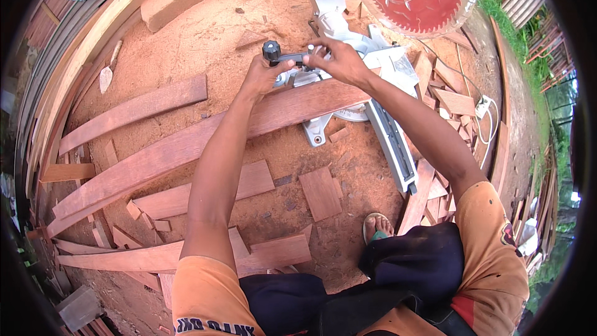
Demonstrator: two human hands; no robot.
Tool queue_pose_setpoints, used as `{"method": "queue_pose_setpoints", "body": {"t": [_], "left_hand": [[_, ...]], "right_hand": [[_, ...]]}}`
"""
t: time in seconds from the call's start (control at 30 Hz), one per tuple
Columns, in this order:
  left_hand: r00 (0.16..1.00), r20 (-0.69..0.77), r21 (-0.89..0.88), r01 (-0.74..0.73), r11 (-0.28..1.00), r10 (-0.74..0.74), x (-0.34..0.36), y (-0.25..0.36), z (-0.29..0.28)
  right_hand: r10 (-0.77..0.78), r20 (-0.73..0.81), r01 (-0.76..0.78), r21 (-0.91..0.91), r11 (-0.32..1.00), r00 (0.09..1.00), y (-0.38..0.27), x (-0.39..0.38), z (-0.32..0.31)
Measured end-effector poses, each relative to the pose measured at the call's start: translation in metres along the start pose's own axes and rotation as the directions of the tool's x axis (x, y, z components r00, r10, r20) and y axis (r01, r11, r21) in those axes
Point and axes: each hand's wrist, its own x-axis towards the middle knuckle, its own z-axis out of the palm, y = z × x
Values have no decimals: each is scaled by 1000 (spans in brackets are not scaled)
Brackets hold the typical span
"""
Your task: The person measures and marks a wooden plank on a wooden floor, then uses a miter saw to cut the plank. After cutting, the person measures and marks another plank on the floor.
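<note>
A white mitre saw (388, 65) stands at upper centre, its red toothed blade (420, 3) raised. My left hand (264, 74) is closed on a black clamp arm (289, 58) just beside its black knob (271, 50). My right hand (336, 62) has fingers curled at the other end of the same clamp, by a short upright post. Beneath both hands a long reddish board (211, 143) lies across the saw's base and runs down to the left, partly behind my forearms.
Loose boards (140, 112) and offcuts (454, 99) lie on sawdust-covered ground. Long timbers (106, 25) curve along the left, with a trowel (109, 68) beside them. A power strip (482, 106) with cables sits at right. My sandalled foot (378, 227) is below the saw's rail (392, 149).
</note>
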Motion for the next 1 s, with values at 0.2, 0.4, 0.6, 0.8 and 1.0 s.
{"method": "queue_pose_setpoints", "body": {"t": [0.2,0.4,0.6,0.8,1.0], "left_hand": [[998,25,-32,-52,998,53,5,9,-1],[998,17,156,-59,986,57,-5,35,6],[994,-78,244,-60,968,81,-13,38,17],[999,-20,277,-26,961,33,3,42,1],[1000,20,250,-3,968,-2,-9,51,8]], "right_hand": [[-45,-71,55,136,989,996,22,-1,37],[-51,-41,57,157,986,998,22,-2,27],[-144,-113,168,235,958,983,33,-2,31],[10,4,-10,112,994,1000,23,4,21],[-51,70,33,232,972,996,28,8,14]]}}
